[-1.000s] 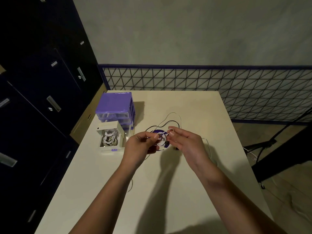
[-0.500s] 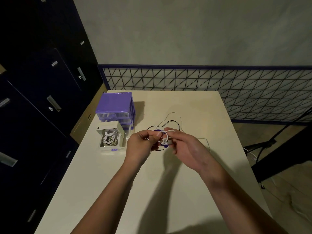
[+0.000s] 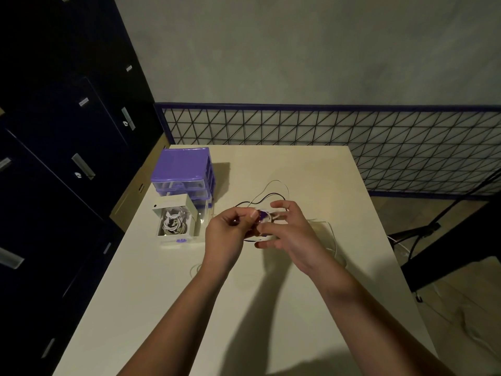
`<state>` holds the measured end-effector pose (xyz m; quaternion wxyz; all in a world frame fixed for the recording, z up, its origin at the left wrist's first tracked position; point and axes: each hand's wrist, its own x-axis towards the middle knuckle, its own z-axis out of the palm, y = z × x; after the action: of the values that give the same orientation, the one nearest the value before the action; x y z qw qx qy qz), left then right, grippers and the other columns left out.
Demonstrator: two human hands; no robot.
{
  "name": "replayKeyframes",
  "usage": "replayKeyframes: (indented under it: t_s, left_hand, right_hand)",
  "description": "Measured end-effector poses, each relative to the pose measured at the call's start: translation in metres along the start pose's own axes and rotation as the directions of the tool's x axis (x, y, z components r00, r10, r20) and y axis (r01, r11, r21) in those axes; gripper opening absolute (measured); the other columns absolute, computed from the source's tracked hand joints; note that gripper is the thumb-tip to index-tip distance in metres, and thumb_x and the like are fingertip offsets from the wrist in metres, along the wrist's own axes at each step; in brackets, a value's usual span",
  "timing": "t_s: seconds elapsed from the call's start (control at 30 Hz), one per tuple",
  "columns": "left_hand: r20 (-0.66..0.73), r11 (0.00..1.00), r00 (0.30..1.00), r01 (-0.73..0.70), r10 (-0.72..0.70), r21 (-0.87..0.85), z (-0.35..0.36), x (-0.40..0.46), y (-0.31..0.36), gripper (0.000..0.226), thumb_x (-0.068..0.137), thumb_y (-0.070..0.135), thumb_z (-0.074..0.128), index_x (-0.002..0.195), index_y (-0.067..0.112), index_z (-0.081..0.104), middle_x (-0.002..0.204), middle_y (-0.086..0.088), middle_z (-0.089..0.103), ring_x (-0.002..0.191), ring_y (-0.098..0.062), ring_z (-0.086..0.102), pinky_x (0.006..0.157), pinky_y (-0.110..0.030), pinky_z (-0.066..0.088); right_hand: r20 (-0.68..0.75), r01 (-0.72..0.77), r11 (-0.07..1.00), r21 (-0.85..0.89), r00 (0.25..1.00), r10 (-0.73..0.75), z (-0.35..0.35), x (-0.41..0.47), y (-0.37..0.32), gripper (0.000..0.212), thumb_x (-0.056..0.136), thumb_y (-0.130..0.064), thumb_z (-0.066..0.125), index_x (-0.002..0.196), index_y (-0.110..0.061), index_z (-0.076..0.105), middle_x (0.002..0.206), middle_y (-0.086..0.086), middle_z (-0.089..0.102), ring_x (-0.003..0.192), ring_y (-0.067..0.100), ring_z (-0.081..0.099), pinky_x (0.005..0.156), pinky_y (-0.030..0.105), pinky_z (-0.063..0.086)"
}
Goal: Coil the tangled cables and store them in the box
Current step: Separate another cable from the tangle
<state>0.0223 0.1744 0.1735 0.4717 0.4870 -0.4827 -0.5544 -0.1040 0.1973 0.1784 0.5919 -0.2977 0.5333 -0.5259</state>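
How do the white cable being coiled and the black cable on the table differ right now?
The white cable is held between the left hand and the right hand, wound into a small loop; the black cable lies loose on the table, in a wide open curve. Both are thin cords.

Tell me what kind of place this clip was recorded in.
Probably a storage or workshop room, not a home: dark metal lockers line the left, a wire mesh panel leans on a bare concrete wall, and a plain white table serves as workbench.
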Motion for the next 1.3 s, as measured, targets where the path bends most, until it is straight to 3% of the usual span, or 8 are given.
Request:
replayKeyframes:
  t_s: [0.13,0.47,0.63,0.73,0.87,1.07,1.17,1.3]
  left_hand:
    - [-0.039,1.0,0.999,-0.001,0.0,-0.028,-0.001,0.005,0.004,0.016,0.091,0.005,0.062,0.079,0.01,0.071,0.071,0.001,0.072,0.065,-0.011,0.066,0.065,-0.022,0.056]
    - [-0.089,0.994,0.996,0.011,-0.021,-0.106,-0.004,0.013,0.01,0.011,0.092,0.009,0.061,0.084,0.007,0.069,0.073,-0.005,0.067,0.061,-0.012,0.06,0.067,-0.023,0.057]
    - [-0.078,0.997,0.997,0.013,-0.019,-0.076,-0.006,0.014,0.007,0.011,0.093,0.01,0.058,0.09,0.004,0.067,0.077,-0.005,0.067,0.062,-0.007,0.062,0.07,-0.026,0.057]
    - [-0.036,0.998,0.999,0.03,-0.032,-0.057,-0.007,0.013,0.005,0.013,0.098,0.01,0.051,0.105,0.007,0.062,0.082,-0.003,0.066,0.069,-0.011,0.063,0.07,-0.027,0.055]
    - [0.081,0.996,0.993,0.084,-0.086,0.034,-0.01,0.014,0.004,0.024,0.101,0.007,0.042,0.121,0.011,0.056,0.082,-0.003,0.062,0.072,-0.009,0.062,0.07,-0.026,0.055]
    - [0.119,0.983,0.979,0.154,-0.165,0.098,-0.006,0.008,0.0,0.011,0.093,0.022,0.061,0.091,0.013,0.067,0.076,0.001,0.065,0.066,-0.005,0.066,0.069,-0.029,0.057]
    - [0.055,0.984,0.986,0.151,-0.157,0.098,-0.003,0.009,-0.001,0.021,0.089,0.028,0.067,0.081,0.01,0.06,0.069,0.004,0.066,0.063,-0.007,0.066,0.065,-0.029,0.057]
    - [0.016,0.984,0.985,0.171,-0.172,0.048,-0.003,0.011,0.004,0.027,0.089,0.023,0.066,0.084,-0.003,0.061,0.069,-0.009,0.064,0.063,-0.019,0.063,0.065,-0.03,0.057]
  right_hand:
    - [0.04,-0.013,1.0,-0.025,0.999,0.014,-0.004,0.001,0.006,0.011,0.084,-0.001,0.068,0.094,-0.004,0.065,0.082,0.014,0.067,0.064,0.022,0.062,0.062,0.033,0.059]
    - [0.077,0.047,0.93,-0.365,0.997,-0.02,-0.011,0.009,0.012,0.015,0.077,-0.011,0.077,0.081,-0.013,0.063,0.066,-0.001,0.059,0.056,0.01,0.052,0.052,0.016,0.042]
    - [0.119,0.143,0.882,-0.45,0.988,-0.099,-0.015,0.011,0.014,0.03,0.08,-0.004,0.072,0.1,-0.026,0.065,0.065,-0.002,0.048,0.058,0.014,0.045,0.064,0.028,0.04]
    - [0.093,0.104,0.912,-0.398,0.993,-0.073,-0.014,0.013,0.008,0.04,0.084,-0.003,0.068,0.117,-0.024,0.063,0.069,-0.003,0.048,0.059,0.013,0.047,0.06,0.021,0.042]
    - [0.051,0.113,0.927,-0.358,0.993,-0.102,-0.016,0.011,0.003,0.03,0.091,-0.006,0.06,0.116,-0.02,0.066,0.069,-0.003,0.049,0.058,0.011,0.045,0.054,0.013,0.04]
    - [0.036,0.251,0.809,-0.532,0.961,-0.275,-0.013,0.014,0.007,0.021,0.093,-0.012,0.057,0.108,-0.016,0.072,0.08,-0.011,0.056,0.067,0.002,0.051,0.073,0.026,0.043]
    - [0.046,0.296,0.763,-0.575,0.943,-0.331,-0.011,0.012,0.007,0.018,0.092,-0.012,0.059,0.103,-0.016,0.073,0.079,-0.009,0.053,0.067,0.003,0.05,0.071,0.026,0.044]
    - [0.078,0.36,0.705,-0.612,0.914,-0.398,-0.009,0.009,0.008,0.017,0.091,-0.013,0.06,0.099,-0.021,0.073,0.079,-0.005,0.05,0.065,0.003,0.048,0.065,0.019,0.039]
